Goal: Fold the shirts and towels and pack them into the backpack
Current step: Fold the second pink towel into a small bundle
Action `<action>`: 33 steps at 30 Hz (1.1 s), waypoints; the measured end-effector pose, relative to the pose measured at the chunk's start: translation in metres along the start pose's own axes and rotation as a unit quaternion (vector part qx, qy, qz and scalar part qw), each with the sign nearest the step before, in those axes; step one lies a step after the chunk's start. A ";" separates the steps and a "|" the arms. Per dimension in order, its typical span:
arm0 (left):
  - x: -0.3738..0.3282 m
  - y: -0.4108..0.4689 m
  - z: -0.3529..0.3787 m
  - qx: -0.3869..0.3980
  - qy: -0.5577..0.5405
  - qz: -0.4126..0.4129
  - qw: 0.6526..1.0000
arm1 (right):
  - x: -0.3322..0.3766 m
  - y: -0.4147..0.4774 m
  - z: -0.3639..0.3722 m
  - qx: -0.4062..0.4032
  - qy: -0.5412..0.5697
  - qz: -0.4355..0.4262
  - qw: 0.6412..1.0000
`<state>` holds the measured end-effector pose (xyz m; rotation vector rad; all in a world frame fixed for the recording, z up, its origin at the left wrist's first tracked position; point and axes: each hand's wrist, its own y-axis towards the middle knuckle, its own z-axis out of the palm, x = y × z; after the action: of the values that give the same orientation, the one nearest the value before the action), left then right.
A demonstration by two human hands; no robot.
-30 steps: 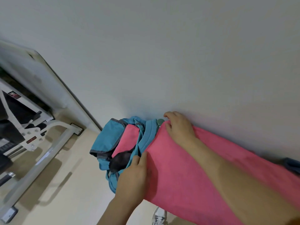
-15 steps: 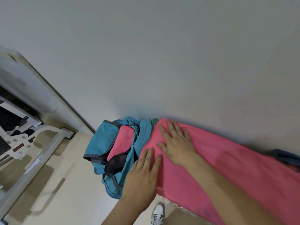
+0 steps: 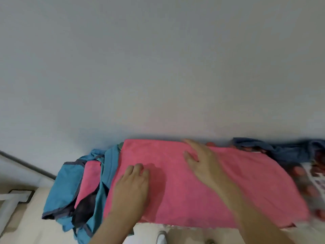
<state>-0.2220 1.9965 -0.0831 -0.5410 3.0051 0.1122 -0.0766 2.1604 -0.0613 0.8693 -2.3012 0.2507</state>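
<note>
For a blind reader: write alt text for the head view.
The left hand and right hand rest on a pink towel spread by a wall. An open blue backpack holding pink cloth sits at its left end; a dark blue garment lies at right.

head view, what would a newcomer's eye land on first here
The big pink towel spread across the lower middle, with both hands on it: the left hand near its left end, the right hand flat farther right. Next, the teal backpack lying open at the towel's left end, a pink cloth showing inside, and a dark blue garment bunched at the far right.
</note>
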 end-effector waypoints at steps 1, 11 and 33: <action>-0.009 0.011 0.001 -0.009 -0.009 0.028 1.000 | -0.021 -0.012 -0.017 -0.012 -0.009 0.045 0.999; -0.174 0.106 0.011 0.038 -0.157 0.209 0.964 | -0.182 -0.104 -0.135 -0.051 -0.096 0.351 0.930; -0.306 0.173 0.053 -0.079 -0.227 0.092 0.966 | -0.237 -0.087 -0.171 -0.197 0.204 0.236 0.929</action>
<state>0.0067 2.2684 -0.0956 -0.2061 2.5983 0.4279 0.2015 2.2835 -0.0867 0.0399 -2.0254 0.1473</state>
